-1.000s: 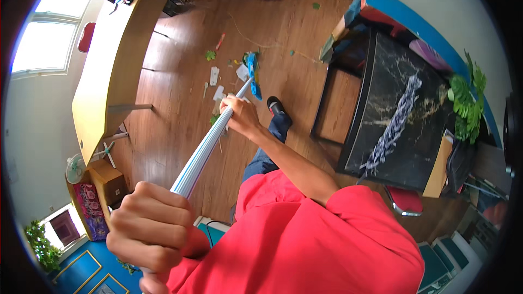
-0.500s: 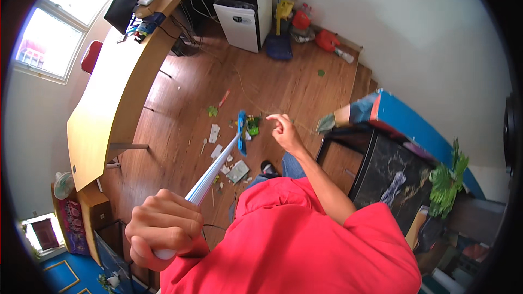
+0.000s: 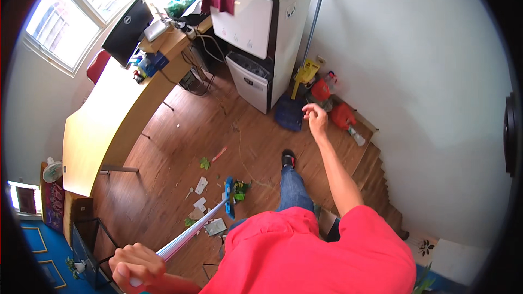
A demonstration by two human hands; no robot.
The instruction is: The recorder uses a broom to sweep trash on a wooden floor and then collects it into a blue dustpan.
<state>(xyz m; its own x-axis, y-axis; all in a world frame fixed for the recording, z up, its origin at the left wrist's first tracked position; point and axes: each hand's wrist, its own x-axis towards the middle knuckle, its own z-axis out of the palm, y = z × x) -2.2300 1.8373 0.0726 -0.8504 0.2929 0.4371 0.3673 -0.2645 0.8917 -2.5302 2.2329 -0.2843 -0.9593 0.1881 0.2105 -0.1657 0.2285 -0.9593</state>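
My left hand (image 3: pixel 137 265) is wrapped round the top of a broom's striped white handle (image 3: pixel 188 233), which slants away from me. The blue broom head (image 3: pixel 229 198) rests on the floor, beside a clump of green leaves and scraps (image 3: pixel 239 189). Pale flat pieces of litter (image 3: pixel 216 226) lie just left of the broom head. My right hand (image 3: pixel 316 120) is held out ahead, empty, its fingers loosely bent. In the picture it lies next to a blue dustpan (image 3: pixel 289 113) with a yellow part and a tall grey pole, apparently without touching it.
A white water dispenser (image 3: pixel 256 27) stands by the wall, with red and clear containers (image 3: pixel 321 90) right of the dustpan. The curved wooden desk (image 3: pixel 90 141) runs along the left, carrying a monitor (image 3: pixel 128 30). Stepped wooden edges (image 3: pixel 381 185) drop along the right wall.
My view has shifted toward the dispenser and dustpan, and my foot has stepped forward. My right hand has moved forward and right. The broom stays in my left hand.
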